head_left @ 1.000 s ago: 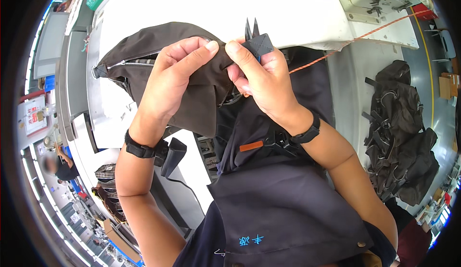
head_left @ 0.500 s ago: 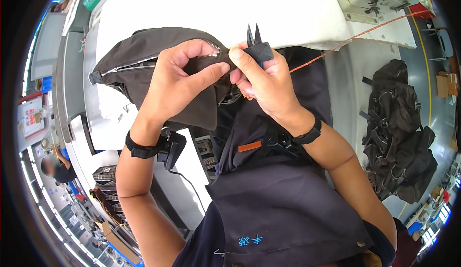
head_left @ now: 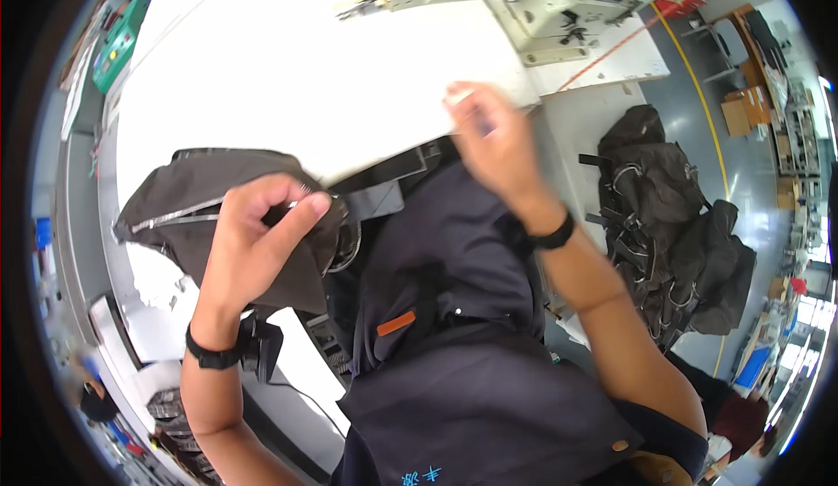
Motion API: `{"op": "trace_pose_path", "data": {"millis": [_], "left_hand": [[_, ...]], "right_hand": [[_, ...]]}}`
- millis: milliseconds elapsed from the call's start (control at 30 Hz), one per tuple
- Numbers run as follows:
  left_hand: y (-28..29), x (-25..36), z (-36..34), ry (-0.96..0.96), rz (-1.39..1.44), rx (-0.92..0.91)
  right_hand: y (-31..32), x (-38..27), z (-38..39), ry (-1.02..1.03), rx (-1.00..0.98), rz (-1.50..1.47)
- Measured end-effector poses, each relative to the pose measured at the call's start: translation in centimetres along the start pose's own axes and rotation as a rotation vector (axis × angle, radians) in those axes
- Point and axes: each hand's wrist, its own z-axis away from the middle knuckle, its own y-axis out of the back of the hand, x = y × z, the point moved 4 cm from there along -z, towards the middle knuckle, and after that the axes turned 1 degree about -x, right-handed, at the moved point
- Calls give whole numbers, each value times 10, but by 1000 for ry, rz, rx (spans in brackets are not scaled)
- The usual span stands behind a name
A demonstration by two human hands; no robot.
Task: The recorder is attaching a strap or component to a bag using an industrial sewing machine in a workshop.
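Observation:
My left hand (head_left: 253,241) is closed on a dark brown fabric bag (head_left: 292,281), with thumb and forefinger pinching its upper right edge by the end of a metal zipper (head_left: 179,218). The bag lies partly on the white table at the left, the zipper running along its top. Apart from the bag, my right hand (head_left: 499,145) is raised over the table's front edge, smeared by motion. Its fingers are curled, and whether anything is in them cannot be made out.
A sewing machine (head_left: 546,19) stands on the far side of the white table (head_left: 349,93). An orange-red cord (head_left: 611,49) stretches at its right. Several dark bags are heaped in a pile (head_left: 655,224) to the right. A dark apron (head_left: 489,381) covers my lap.
My right hand has come away from the bag, up and to the right; the black thread snips it held no longer show. The view has shifted; my left hand keeps its pinch.

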Motion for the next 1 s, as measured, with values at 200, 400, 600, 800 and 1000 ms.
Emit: {"op": "trace_pose_path", "data": {"millis": [200,400,600,800,1000], "left_hand": [[13,-9,2,-32,3,-128],[26,-12,15,2,39,-261],[23,-7,20,24,-41,-280],[28,-9,29,58,-102,-205],[44,-8,41,113,-334,-209]], "right_hand": [[64,57,-51,324,148,686],[74,83,-31,203,153,580],[83,95,-21,158,173,577],[85,73,-27,0,231,556],[29,-39,-27,313,-131,81]]}}
